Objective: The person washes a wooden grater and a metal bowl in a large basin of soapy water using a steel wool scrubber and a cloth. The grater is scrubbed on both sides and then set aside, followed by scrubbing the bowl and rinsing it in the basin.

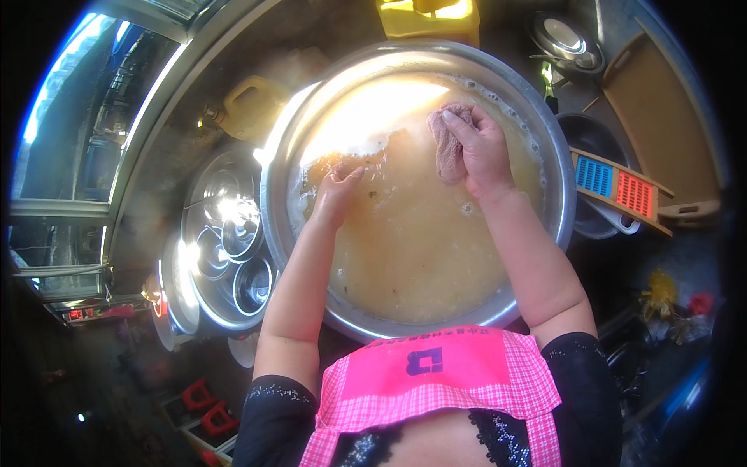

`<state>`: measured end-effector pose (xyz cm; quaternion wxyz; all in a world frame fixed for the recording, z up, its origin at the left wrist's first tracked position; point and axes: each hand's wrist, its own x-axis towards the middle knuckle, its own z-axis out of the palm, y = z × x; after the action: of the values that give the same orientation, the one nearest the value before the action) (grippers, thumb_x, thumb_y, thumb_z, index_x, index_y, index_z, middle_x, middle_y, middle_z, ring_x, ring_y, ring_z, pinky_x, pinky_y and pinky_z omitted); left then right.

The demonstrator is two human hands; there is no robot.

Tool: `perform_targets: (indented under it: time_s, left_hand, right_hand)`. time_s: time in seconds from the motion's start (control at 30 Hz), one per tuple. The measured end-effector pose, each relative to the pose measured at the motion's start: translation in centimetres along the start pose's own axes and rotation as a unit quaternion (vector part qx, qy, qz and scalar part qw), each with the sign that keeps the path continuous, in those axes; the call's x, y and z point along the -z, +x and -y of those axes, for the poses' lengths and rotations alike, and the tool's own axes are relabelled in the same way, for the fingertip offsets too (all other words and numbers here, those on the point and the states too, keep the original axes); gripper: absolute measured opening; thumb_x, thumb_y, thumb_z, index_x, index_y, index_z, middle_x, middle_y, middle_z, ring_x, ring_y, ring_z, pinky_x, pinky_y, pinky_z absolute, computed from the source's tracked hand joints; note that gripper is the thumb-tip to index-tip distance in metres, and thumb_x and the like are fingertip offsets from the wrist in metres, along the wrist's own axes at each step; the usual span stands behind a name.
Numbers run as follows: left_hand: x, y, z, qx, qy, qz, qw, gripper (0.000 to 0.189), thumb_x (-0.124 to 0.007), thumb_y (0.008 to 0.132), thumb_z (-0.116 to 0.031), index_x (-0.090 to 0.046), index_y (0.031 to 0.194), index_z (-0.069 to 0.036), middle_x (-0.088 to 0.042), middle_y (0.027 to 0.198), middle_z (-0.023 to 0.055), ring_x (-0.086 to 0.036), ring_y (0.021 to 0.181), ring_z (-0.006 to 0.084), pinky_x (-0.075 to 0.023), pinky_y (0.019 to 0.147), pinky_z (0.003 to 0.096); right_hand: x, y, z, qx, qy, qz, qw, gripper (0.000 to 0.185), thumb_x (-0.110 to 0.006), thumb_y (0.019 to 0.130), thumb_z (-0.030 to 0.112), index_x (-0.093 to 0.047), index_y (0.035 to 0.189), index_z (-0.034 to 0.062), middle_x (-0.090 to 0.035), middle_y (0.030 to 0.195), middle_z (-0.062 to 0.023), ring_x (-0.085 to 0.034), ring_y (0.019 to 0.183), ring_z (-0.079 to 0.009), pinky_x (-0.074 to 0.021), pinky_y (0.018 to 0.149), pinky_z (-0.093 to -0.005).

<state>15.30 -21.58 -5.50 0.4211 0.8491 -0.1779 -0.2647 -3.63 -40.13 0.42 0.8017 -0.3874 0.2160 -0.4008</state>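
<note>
A large round metal basin [565, 175] holds cloudy, yellowish-brown water [408, 251] with bubbles and small dark bits. In my right hand [489, 149] is a bunched pink cloth [448, 153], held over the right part of the basin. My left hand [339, 185] reaches down at the basin's left, its fingertips at or below the water's surface. Glare and murky water hide whether those fingers grip anything. Bright sunlight covers the upper left of the water.
Left of the basin, a wide metal pan [224, 318] contains several metal bowls [254, 286]. Yellowish plastic jugs [257, 108] stand beyond. At right, a wooden-framed grater [618, 185] lies across a dark basin [583, 131], near a wooden board [659, 128]. Windows [64, 146] line the far left.
</note>
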Motion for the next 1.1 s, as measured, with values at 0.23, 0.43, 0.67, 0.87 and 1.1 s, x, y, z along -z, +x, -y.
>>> perform_targets:
  time_s: [0.23, 0.43, 0.67, 0.87, 1.1]
  left_hand:
    - [-9.6, 1.4, -2.9, -0.031, 0.349, 0.079, 0.933, 0.047, -0.069, 0.090, -0.029, -0.057, 0.125, -0.001, -0.065, 0.113, 0.0124, -0.062, 0.101, 0.0212, -0.0501, 0.082, 0.0343]
    - [-15.1, -1.1, -4.8, -0.144, 0.467, 0.207, 0.848, 0.040, -0.071, 0.087, -0.025, -0.062, 0.120, -0.004, -0.065, 0.110, 0.0104, -0.062, 0.098, 0.0206, -0.0497, 0.080, 0.0341]
    - [-10.4, -3.1, -4.5, -0.216, 0.489, 0.229, 0.813, 0.033, -0.073, 0.084, -0.020, -0.068, 0.115, -0.007, -0.066, 0.106, 0.0080, -0.061, 0.095, 0.0199, -0.0492, 0.078, 0.0339]
    - [-2.1, -5.1, -7.2, -0.198, 0.186, 0.118, 0.955, 0.016, -0.073, 0.084, -0.019, -0.073, 0.093, -0.006, -0.069, 0.090, 0.0074, -0.065, 0.084, 0.0162, -0.0514, 0.072, 0.0275]
    - [2.9, -10.0, -8.4, -0.304, 0.011, 0.052, 0.951, 0.014, -0.068, 0.079, 0.009, -0.069, 0.090, 0.000, -0.070, 0.090, 0.0060, -0.067, 0.087, 0.0149, -0.0541, 0.074, 0.0276]
  right_hand:
    - [0.1, 0.4, -0.2, -0.009, 0.000, -0.003, 1.000, 0.011, -0.066, 0.091, 0.005, -0.063, 0.101, 0.0026, -0.067, 0.094, -0.0043, -0.064, 0.081, -0.0104, -0.0539, 0.071, -0.0252]
    - [-0.1, 0.3, 0.2, -0.010, 0.015, -0.003, 1.000, 0.010, -0.065, 0.091, 0.006, -0.062, 0.100, 0.0025, -0.066, 0.093, -0.0045, -0.064, 0.081, -0.0101, -0.0539, 0.070, -0.0250]
    - [-0.3, 0.2, 0.3, -0.003, 0.008, -0.002, 1.000, 0.009, -0.065, 0.092, 0.007, -0.062, 0.099, 0.0030, -0.066, 0.091, -0.0044, -0.063, 0.077, -0.0102, -0.0531, 0.068, -0.0246]
    - [-0.3, 0.2, 0.2, -0.040, 0.010, 0.008, 0.999, 0.013, -0.066, 0.092, 0.010, -0.061, 0.102, 0.0027, -0.065, 0.092, -0.0056, -0.063, 0.078, -0.0108, -0.0524, 0.066, -0.0250]
    - [-0.6, -1.3, -0.7, -0.232, 0.012, 0.098, 0.968, 0.026, -0.067, 0.093, 0.017, -0.056, 0.109, 0.0011, -0.065, 0.094, -0.0092, -0.064, 0.079, -0.0135, -0.0529, 0.066, -0.0273]
